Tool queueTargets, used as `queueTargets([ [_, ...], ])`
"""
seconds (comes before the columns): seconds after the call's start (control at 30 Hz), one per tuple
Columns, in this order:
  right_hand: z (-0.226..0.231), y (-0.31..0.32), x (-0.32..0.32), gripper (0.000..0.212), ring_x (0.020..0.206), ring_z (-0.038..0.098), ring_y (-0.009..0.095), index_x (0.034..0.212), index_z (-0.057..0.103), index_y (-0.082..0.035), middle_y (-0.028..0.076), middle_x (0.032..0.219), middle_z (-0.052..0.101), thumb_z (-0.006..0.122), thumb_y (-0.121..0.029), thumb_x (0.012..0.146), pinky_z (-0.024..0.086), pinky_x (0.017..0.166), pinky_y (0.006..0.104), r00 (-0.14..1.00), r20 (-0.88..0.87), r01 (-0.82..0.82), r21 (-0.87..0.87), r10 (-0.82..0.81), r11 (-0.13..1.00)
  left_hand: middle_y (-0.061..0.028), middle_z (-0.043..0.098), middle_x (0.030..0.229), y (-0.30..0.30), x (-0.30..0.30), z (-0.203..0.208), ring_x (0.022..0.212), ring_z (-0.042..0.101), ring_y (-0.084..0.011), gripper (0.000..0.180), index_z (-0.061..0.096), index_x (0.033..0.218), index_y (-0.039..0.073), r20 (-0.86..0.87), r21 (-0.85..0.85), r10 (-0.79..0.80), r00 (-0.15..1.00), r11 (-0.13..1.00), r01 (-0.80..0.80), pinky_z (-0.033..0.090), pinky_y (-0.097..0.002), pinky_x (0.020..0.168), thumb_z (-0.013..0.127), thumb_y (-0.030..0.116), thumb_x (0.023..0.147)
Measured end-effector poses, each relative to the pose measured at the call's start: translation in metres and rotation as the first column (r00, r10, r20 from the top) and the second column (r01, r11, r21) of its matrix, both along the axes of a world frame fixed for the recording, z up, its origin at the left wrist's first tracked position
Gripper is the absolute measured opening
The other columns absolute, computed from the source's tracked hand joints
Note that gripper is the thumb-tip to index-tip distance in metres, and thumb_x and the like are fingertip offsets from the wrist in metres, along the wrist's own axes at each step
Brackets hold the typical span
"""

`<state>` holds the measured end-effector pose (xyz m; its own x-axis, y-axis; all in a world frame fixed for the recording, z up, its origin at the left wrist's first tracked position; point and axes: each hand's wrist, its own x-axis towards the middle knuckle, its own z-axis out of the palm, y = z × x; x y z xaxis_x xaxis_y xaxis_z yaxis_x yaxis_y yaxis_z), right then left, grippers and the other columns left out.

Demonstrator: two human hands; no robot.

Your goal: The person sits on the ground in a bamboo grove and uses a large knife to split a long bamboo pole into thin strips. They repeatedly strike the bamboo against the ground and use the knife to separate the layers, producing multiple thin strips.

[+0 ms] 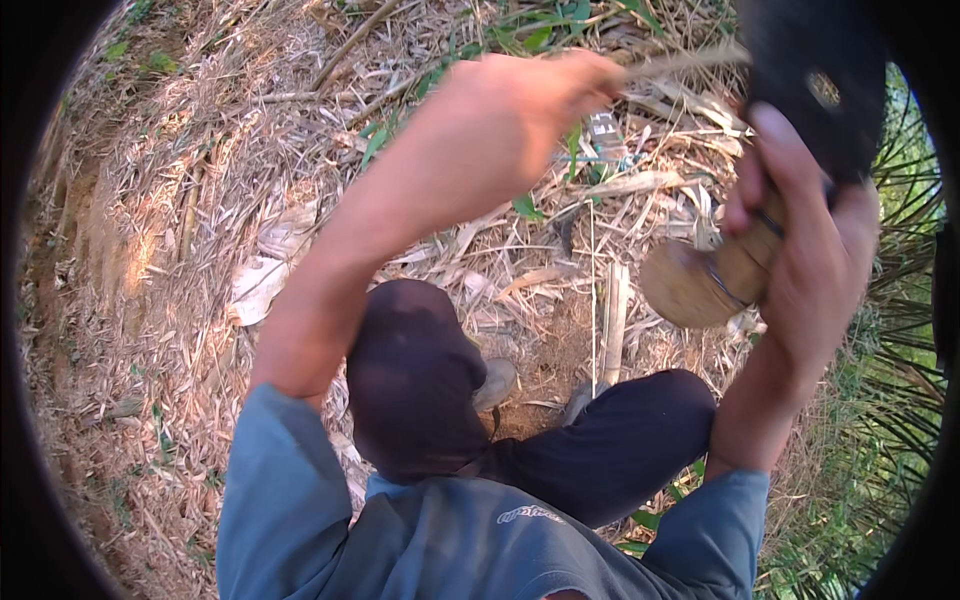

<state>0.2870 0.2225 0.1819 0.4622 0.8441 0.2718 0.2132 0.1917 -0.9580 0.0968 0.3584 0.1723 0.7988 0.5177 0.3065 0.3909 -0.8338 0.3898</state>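
My right hand [815, 235], raised at the upper right, is wrapped around the curved wooden handle of a machete [700, 285]. Wire-like bands circle the handle, and the wide dark blade, with a hole in it, points up and away. My left hand [500, 115] is closed on one end of a thin pale strip [690, 62], perhaps split bamboo. From the fingers the strip runs right to the blade's edge; whether it touches the blade is unclear. Motion smears both hands and the blade.
Dry leaf litter [190, 360] covers the ground. Between my bent knees [410, 360] and beyond lie a pale flat stick [615, 320] and a thin upright-looking strip [592, 300]. A small dark printed item [605, 135] rests in the litter. Long green leaves [900, 310] crowd the right side.
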Motion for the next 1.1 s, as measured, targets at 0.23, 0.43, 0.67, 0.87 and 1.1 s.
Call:
queueTargets([
  [0.23, -0.015, 0.061, -0.029, 0.021, 0.052, 0.055, 0.015, 0.081, 0.066, 0.000, 0.005, 0.059, 0.059, 0.062, -0.017, 0.094, 0.043, 0.052, 0.0328, 0.903, -0.060, -0.426, 0.018, 0.426, 0.905, -0.0141, 0.075, 0.094, 0.007, -0.060, -0.015, 0.071, 0.070, -0.0244, 0.022, 0.066, 0.121, 0.007, -0.152, 0.041, 0.352, 0.924, 0.936, -0.350, 0.052, -0.0367, 0.068, 0.057, 0.014, 0.102],
  [0.43, 0.008, 0.095, -0.021, 0.025, 0.065, 0.068, 0.035, 0.082, 0.064, 0.009, 0.023, 0.067, 0.066, 0.058, -0.014, 0.090, 0.053, 0.065, 0.0436, 0.801, -0.151, -0.596, -0.128, 0.579, 0.792, -0.0112, 0.076, 0.100, 0.003, -0.088, -0.010, 0.091, 0.072, -0.0194, 0.023, 0.066, 0.123, 0.005, -0.178, -0.058, 0.457, 0.872, 0.879, -0.473, 0.053, -0.0347, 0.081, 0.052, 0.012, 0.106],
  [0.67, 0.032, 0.107, -0.033, 0.028, 0.066, 0.069, 0.036, 0.078, 0.065, 0.010, 0.024, 0.067, 0.066, 0.056, -0.014, 0.089, 0.056, 0.064, 0.0432, 0.828, 0.065, -0.542, -0.157, 0.557, 0.825, -0.0137, 0.073, 0.113, 0.022, -0.096, 0.006, 0.107, 0.070, -0.0226, 0.026, 0.063, 0.124, 0.000, -0.100, -0.204, 0.396, 0.913, 0.890, -0.409, 0.053, -0.0353, 0.095, 0.052, 0.015, 0.105],
  [0.87, 0.006, 0.115, -0.078, 0.024, 0.046, 0.055, 0.010, 0.071, 0.062, 0.001, 0.004, 0.057, 0.058, 0.061, -0.013, 0.091, 0.047, 0.046, 0.0286, 0.930, 0.141, -0.317, -0.168, 0.341, 0.933, -0.0082, 0.063, 0.097, 0.040, -0.101, -0.037, 0.089, 0.057, -0.0123, 0.025, 0.061, 0.124, 0.001, 0.021, -0.496, 0.222, 0.975, 0.849, -0.183, 0.046, -0.0282, 0.078, 0.056, 0.016, 0.104],
  [1.1, 0.002, 0.129, -0.198, 0.020, 0.046, 0.055, 0.010, 0.080, 0.061, 0.001, 0.002, 0.060, 0.058, 0.064, -0.013, 0.094, 0.046, 0.046, 0.0255, 0.931, 0.117, -0.322, -0.185, 0.346, 0.929, -0.0100, 0.060, 0.072, 0.051, -0.215, -0.039, 0.067, 0.055, -0.0155, 0.016, 0.065, 0.108, -0.002, 0.012, -0.306, 0.230, 0.973, 0.927, -0.216, 0.047, -0.0331, 0.064, 0.057, 0.010, 0.100],
])
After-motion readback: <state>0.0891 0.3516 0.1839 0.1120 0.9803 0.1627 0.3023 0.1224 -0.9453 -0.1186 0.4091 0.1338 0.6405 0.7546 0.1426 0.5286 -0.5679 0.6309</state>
